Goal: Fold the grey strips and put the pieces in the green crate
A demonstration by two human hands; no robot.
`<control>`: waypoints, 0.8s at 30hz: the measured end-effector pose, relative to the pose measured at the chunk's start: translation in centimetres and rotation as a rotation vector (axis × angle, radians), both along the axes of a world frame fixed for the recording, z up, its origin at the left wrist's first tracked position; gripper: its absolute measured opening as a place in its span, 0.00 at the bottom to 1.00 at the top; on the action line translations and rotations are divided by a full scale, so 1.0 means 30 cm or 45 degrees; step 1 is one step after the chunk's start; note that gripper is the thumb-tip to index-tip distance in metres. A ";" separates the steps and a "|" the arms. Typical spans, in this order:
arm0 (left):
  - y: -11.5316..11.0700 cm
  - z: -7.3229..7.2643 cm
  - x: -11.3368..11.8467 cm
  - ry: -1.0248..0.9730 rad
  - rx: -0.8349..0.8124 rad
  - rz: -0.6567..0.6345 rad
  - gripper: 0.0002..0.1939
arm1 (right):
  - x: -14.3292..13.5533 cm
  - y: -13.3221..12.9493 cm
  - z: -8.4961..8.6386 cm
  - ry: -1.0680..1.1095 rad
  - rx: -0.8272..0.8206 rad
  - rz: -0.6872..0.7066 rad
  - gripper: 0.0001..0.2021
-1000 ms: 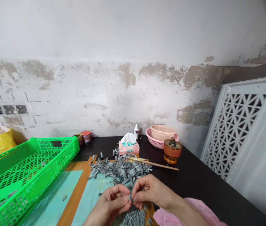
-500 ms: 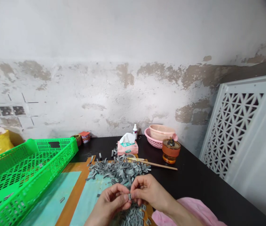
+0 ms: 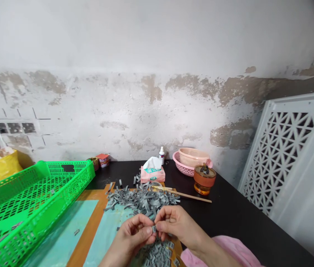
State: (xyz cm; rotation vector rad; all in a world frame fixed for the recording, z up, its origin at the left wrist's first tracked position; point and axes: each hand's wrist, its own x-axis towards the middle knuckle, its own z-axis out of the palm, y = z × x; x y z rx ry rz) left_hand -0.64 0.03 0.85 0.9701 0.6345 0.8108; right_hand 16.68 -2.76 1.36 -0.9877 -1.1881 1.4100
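Observation:
My left hand is closed, pinching a small grey rectangular loop piece between thumb and fingers. Against its other side, the thumb and fingertips of my right hand are pressed together, also on the piece. Just beyond both hands spreads a heap of curved grey strips. Below them lies a pile of small grey loop pieces, partly covered by my hands. The exact make of the held piece is too small to tell.
A green plastic crate holding a few grey strips stands at left. A tissue pack, a wooden stick, an amber jar and pink basins sit toward the back. Pink cloth lies at lower right.
The view has shifted slightly, so the scene sits a little further right. Both hands stay together at the small grey piece, with only slight finger movement.

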 end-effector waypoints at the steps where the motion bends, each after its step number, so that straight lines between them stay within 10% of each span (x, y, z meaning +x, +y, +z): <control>1: -0.001 -0.001 0.001 0.007 0.020 0.002 0.13 | -0.001 0.000 0.000 -0.006 -0.004 -0.001 0.18; 24: 0.018 -0.023 0.007 -0.026 -0.037 0.026 0.14 | -0.023 0.016 -0.042 0.010 0.052 -0.172 0.16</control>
